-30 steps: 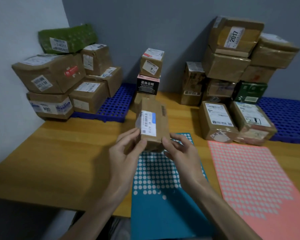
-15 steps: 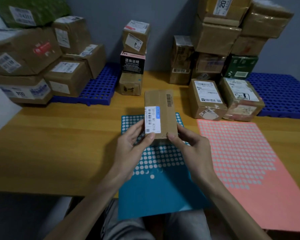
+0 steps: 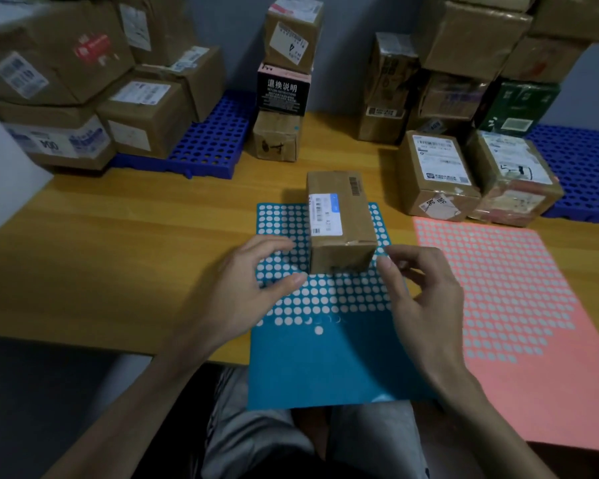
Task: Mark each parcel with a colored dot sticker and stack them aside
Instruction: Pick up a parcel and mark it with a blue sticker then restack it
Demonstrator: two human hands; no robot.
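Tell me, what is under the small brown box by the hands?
The blue sticker sheet, lying on the table. Rows of pale dots show around the box; whatever lies right beneath it is hidden.

Wooden table (image 3: 118, 254) with sticker sheets (image 3: 325, 368), parcels (image 3: 436, 178).

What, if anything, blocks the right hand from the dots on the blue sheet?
Likely nothing, so yes: the right hand hovers over the blue sheet, with bare rows of dots this side of the parcel.
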